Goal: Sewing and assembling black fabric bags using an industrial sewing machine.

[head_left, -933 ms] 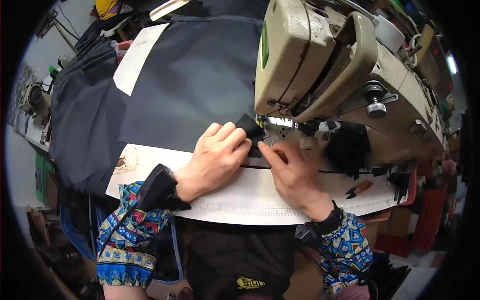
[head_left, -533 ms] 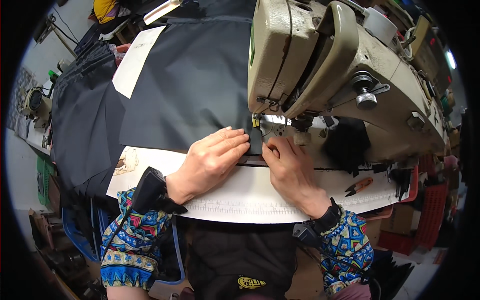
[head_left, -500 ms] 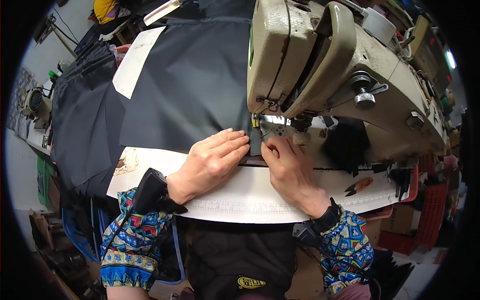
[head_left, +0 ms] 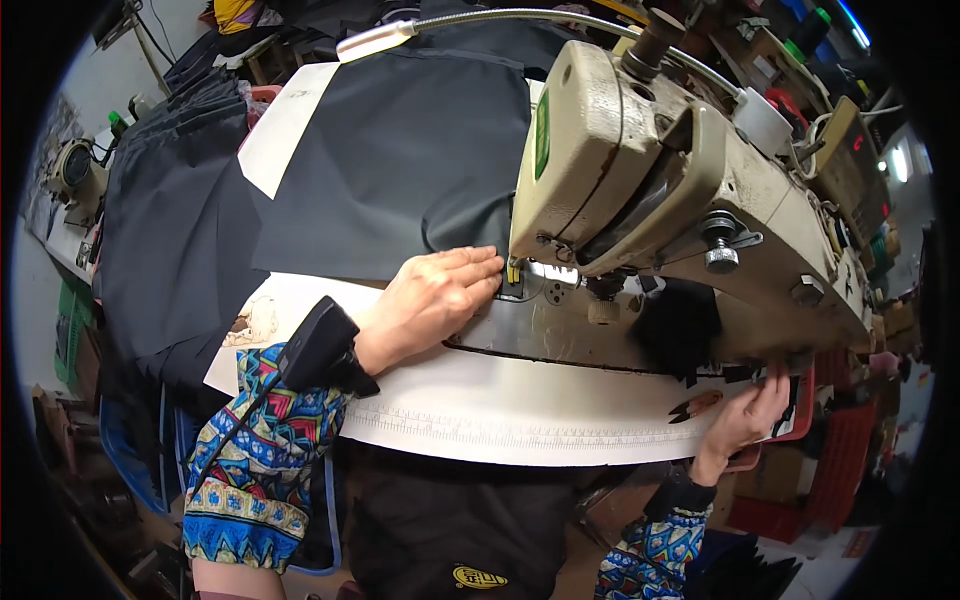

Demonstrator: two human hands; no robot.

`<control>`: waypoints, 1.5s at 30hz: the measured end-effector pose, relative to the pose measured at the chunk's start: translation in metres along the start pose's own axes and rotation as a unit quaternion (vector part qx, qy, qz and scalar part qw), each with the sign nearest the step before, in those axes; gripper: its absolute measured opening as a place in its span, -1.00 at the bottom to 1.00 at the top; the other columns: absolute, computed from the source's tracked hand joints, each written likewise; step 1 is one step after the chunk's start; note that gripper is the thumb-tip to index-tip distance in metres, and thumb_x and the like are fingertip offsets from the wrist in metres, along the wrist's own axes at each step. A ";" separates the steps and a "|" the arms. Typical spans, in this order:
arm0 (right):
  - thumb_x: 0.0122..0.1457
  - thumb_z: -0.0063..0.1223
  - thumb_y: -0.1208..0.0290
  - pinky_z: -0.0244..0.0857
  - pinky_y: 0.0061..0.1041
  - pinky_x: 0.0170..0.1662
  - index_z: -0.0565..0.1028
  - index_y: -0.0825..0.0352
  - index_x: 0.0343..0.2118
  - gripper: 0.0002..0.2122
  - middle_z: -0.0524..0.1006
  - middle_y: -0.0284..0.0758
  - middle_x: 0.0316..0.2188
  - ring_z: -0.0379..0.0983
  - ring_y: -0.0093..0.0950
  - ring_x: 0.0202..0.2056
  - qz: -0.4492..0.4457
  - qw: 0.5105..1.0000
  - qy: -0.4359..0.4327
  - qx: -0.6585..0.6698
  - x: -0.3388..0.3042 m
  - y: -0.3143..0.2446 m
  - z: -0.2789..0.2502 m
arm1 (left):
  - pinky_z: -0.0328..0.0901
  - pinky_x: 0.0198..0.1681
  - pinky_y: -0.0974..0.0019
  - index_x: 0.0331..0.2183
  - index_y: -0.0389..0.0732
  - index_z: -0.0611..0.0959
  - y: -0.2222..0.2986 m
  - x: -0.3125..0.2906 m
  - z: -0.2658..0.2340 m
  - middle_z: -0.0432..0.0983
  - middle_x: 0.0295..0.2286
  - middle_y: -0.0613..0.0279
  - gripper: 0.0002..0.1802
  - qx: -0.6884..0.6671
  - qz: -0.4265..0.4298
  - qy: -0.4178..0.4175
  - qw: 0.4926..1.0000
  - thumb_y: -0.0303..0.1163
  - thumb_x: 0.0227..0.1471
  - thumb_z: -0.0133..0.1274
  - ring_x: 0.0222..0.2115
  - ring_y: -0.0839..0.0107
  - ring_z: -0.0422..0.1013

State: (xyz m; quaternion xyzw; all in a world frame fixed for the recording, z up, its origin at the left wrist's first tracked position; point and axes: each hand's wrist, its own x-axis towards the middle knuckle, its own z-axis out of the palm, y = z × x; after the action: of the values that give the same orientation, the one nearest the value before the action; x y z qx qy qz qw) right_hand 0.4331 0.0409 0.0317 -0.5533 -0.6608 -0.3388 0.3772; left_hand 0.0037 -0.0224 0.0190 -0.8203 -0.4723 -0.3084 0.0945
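A large dark grey fabric panel lies to the left of a beige sewing machine, its right edge at the presser foot. My left hand rests flat on the panel's near right corner, fingers stretched toward the presser foot. The fabric bulges in a fold just beyond those fingertips. At the far right end of the table, my right hand reaches with extended fingers to small dark strips; its fingertips are partly lost against them. Orange-handled thread snips lie beside this hand.
A black bundle sits on the machine bed. The white table edge carries a printed ruler scale. Stacked dark panels hang at left. A lamp on a bendy metal neck arches behind the machine. Red baskets stand at right.
My right hand has left the fabric by the presser foot and moved right to the table's end. My left hand stays on the fabric, which now bulges. The view has shifted slightly.
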 end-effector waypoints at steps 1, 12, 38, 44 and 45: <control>0.18 -0.11 0.76 0.30 -0.23 0.09 0.57 0.43 -0.02 -0.66 0.54 -0.12 0.04 0.46 -0.15 0.04 0.001 1.000 -0.015 -0.009 -0.005 0.010 0.002 | 0.50 -0.07 0.26 -0.27 -0.34 0.72 -0.004 0.001 0.001 0.66 -0.21 0.08 -0.77 -0.005 0.002 0.016 1.000 -0.59 -0.08 0.18 -0.13 0.20 0.58; 0.15 -0.14 0.77 0.33 -0.25 0.11 0.54 0.49 0.02 -0.62 0.55 -0.06 0.05 0.49 -0.11 0.05 0.025 0.988 -0.141 0.051 -0.022 0.012 -0.007 | 0.49 -0.20 0.27 -0.31 -0.33 0.70 -0.020 0.009 0.004 0.66 -0.30 0.11 -0.79 0.003 0.017 0.054 0.998 -0.57 -0.12 0.17 -0.26 0.22 0.58; -0.14 0.12 0.73 0.51 -0.32 -0.09 0.63 0.46 -0.23 -0.68 0.63 -0.16 -0.14 0.57 -0.20 -0.12 -0.189 0.799 -0.255 0.510 -0.031 -0.196 -0.059 | 0.36 -0.08 0.31 -0.13 -0.32 0.59 -0.125 -0.074 -0.022 0.54 -0.18 0.17 -0.69 -0.262 -0.346 0.552 0.712 -0.31 0.27 -0.10 -0.16 0.37 0.45; 0.25 0.12 0.53 0.29 -0.34 0.21 0.32 0.47 0.22 -0.52 0.38 -0.05 0.21 0.34 -0.16 0.21 0.086 0.493 -0.478 0.722 -0.041 -0.286 -0.067 | 0.39 -0.10 0.33 -0.16 -0.46 0.65 0.032 -0.112 -0.160 0.65 -0.25 0.02 -0.69 0.139 -0.288 0.371 0.872 -0.66 -0.03 0.24 -0.19 0.34 0.54; 0.32 0.10 0.44 0.19 -0.34 0.31 0.16 0.46 0.34 -0.41 0.24 -0.04 0.32 0.20 -0.17 0.33 0.211 0.337 -0.516 0.758 -0.045 -0.302 -0.067 | 0.39 -0.06 0.33 -0.11 -0.46 0.64 0.045 -0.131 -0.169 0.62 -0.14 0.01 -0.71 -0.037 -0.422 0.390 0.817 -0.63 0.07 0.19 -0.14 0.38 0.52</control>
State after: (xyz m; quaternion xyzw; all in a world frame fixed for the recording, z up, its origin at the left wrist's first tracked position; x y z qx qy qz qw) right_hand 0.1482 -0.0857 0.0160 -0.2150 -0.5576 0.7524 0.2772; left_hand -0.0771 -0.2157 0.0807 -0.3540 -0.6842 -0.6295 0.1011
